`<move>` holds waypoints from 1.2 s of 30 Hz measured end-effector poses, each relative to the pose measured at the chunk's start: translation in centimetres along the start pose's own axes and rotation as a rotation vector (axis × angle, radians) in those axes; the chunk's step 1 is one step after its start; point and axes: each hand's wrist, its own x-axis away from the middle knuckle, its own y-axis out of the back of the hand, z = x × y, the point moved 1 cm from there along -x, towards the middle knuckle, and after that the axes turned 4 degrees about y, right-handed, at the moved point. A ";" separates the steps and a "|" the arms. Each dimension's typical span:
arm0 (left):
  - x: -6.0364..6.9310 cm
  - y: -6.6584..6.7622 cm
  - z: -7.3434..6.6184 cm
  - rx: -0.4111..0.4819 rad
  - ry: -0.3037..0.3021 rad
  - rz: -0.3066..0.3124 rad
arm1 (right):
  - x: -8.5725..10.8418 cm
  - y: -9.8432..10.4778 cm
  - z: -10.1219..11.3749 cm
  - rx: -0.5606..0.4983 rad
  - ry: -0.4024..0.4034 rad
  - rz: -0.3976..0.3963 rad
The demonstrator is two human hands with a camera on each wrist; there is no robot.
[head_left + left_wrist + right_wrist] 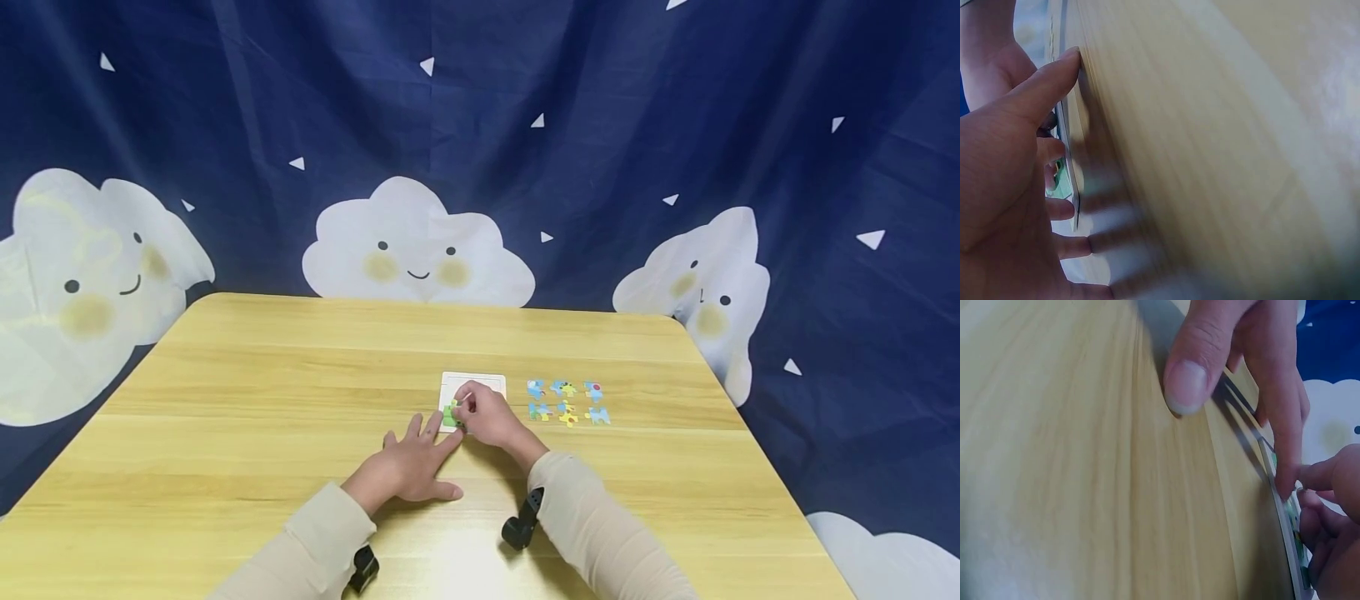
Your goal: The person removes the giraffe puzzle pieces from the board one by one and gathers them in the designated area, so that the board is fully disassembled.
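A white puzzle tray [474, 377] lies on the wooden table, with green puzzle pieces [449, 416] in its near left part. Over the tray, my right hand [491, 417] bends its fingers and pinches a small puzzle piece, mostly hidden by the fingertips. My left hand [411, 467] is spread out with its fingers straight; the index fingertip touches the tray's near edge. In the right wrist view the fingertips of both hands come close together above the tray rim [1285, 531]. The left wrist view shows the left thumb [1054, 81] stretched away from the other fingers.
Several loose puzzle pieces, blue and yellow, lie in two rows right of the tray, among them a yellow piece [567, 414] and a blue piece [598, 415]. A dark blue curtain [480, 100] with clouds hangs behind the table [300, 358].
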 end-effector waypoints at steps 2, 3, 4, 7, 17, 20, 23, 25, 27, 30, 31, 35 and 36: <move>0.0 0.0 0.0 0.003 0.000 0.000 | 0.0 0.0 0.1 -0.008 -0.004 -0.013; 0.0 0.0 0.0 0.004 0.000 0.002 | 0.0 -0.1 0.1 -0.016 -0.001 -0.022; 0.0 0.0 0.0 0.006 0.001 0.003 | 0.0 0.0 0.0 -0.025 0.000 -0.032; -0.1 -0.1 0.0 0.008 0.005 0.003 | 0.0 0.2 -0.4 -0.059 -0.004 -0.060; 0.0 0.0 0.0 0.019 0.008 0.004 | 1.2 2.3 -1.8 -0.112 -0.060 -0.134; 0.1 0.0 0.0 0.031 0.007 0.002 | 1.9 3.0 -2.3 -0.115 -0.065 -0.139; 0.1 0.0 0.1 0.036 0.005 -0.005 | 2.8 3.6 -2.8 -0.101 -0.069 -0.142; 0.1 -0.1 0.2 0.035 0.003 -0.009 | 3.4 3.8 -3.3 -0.088 -0.065 -0.135; 0.1 -0.1 0.2 0.036 0.002 -0.008 | 4.0 4.1 -3.7 -0.081 -0.082 -0.133; 0.0 -0.2 0.1 0.042 0.002 -0.005 | 4.8 4.5 -4.3 -0.086 -0.097 -0.128; 0.0 -0.2 0.1 0.044 0.001 -0.004 | 5.0 4.7 -4.5 -0.086 -0.102 -0.128; 0.0 -0.2 0.1 0.049 0.002 -0.002 | 5.9 5.2 -5.1 -0.104 -0.134 -0.120; 0.1 -0.2 0.1 0.050 0.001 -0.002 | 6.2 5.3 -5.2 -0.106 -0.143 -0.115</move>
